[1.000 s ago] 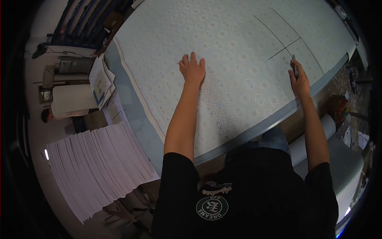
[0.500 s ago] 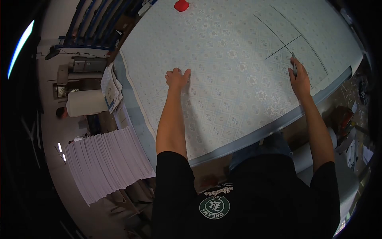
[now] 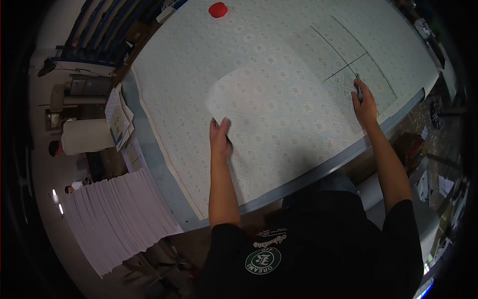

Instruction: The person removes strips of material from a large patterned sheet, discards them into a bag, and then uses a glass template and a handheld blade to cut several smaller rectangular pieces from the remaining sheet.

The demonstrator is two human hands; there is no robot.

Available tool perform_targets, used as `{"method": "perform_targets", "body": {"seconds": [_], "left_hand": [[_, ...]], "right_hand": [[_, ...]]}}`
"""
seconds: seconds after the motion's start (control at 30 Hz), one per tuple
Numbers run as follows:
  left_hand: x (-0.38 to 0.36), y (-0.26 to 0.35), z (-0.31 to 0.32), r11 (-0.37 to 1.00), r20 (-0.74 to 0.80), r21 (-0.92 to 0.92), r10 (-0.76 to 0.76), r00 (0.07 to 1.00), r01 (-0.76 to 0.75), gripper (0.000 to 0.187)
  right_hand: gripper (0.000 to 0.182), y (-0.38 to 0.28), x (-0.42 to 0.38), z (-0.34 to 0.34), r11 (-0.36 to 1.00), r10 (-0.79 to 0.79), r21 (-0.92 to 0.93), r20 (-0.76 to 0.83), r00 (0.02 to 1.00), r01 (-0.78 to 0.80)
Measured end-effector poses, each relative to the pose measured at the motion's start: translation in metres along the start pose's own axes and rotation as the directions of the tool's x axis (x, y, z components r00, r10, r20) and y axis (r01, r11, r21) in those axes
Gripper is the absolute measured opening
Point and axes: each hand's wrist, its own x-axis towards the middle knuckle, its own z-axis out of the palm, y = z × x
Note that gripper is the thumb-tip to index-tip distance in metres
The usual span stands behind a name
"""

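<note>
A pale patterned sheet (image 3: 279,119) covers the slanting worktable. My left hand (image 3: 220,139) is at the left part of it, with thumb and fingers closed on a raised, paler flap of the sheet (image 3: 221,97). In my right hand (image 3: 367,106) is a slim grey tool (image 3: 359,93), its tip at the lower end of a dark line. Whether that tool is a knife or a marker I cannot tell. Dark lines (image 3: 348,65), two long and one crossing them, run over the sheet beyond this hand.
A red round object (image 3: 218,9) lies at the far side of the sheet. The table's grey edge (image 3: 318,175) passes in front of my body. To the left stand a tall stack of pale sheets (image 3: 119,214) and some papers (image 3: 118,119). Two people show at the far left.
My left hand has gone from resting with bent fingers on the sheet to gripping a lifted flap nearer my body. The right hand keeps the tool at the line. The view has shifted.
</note>
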Motion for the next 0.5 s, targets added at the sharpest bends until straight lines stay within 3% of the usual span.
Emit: {"method": "perform_targets", "body": {"seconds": [0.03,0.1,0.23,0.3,0.37,0.4,0.43,0.47,0.5], "left_hand": [[-0.02,-0.024,-0.006,0.998,0.055,0.063,-0.01,0.998,0.006,0.064],[-0.059,-0.055,-0.013,0.908,0.031,0.42,-0.014,0.999,-0.001,0.066],[-0.111,-0.014,-0.044,0.99,-0.23,0.138,0.063,0.971,-0.031,0.069],[-0.121,0.009,-0.087,0.969,-0.255,0.248,0.048,0.966,0.017,0.072],[-0.121,-0.006,-0.148,0.848,-0.29,0.53,0.165,0.943,0.015,0.073],[-0.129,-0.01,-0.164,0.849,-0.294,0.529,0.165,0.941,0.016,0.073],[-0.139,-0.014,-0.175,0.57,-0.39,0.807,0.32,0.863,0.153,0.073],[-0.147,-0.016,-0.17,0.211,-0.4,0.916,0.494,0.772,0.34,0.074],[-0.151,-0.022,-0.162,0.213,-0.409,0.913,0.493,0.768,0.349,0.074]], "right_hand": [[0.041,0.001,0.0,-0.001,1.0,-0.031,-0.002,-0.022,0.999,0.031],[0.041,0.006,0.0,0.001,0.999,-0.044,-0.019,-0.03,0.999,0.043],[0.041,-0.006,-0.003,0.007,0.996,-0.084,-0.011,-0.027,0.996,0.084],[0.041,-0.011,-0.006,0.015,0.992,-0.125,-0.01,-0.015,0.992,0.125],[0.042,-0.023,-0.013,0.021,0.996,-0.083,0.031,0.065,0.994,0.081],[0.042,-0.026,-0.017,0.022,0.996,-0.086,0.032,0.067,0.994,0.084],[0.042,-0.027,-0.021,0.023,0.993,-0.107,0.066,0.112,0.988,0.1],[0.043,-0.027,-0.023,0.022,0.988,-0.131,0.102,0.159,0.979,0.116],[0.043,-0.025,-0.025,0.019,0.987,-0.136,0.105,0.167,0.977,0.12]]}}
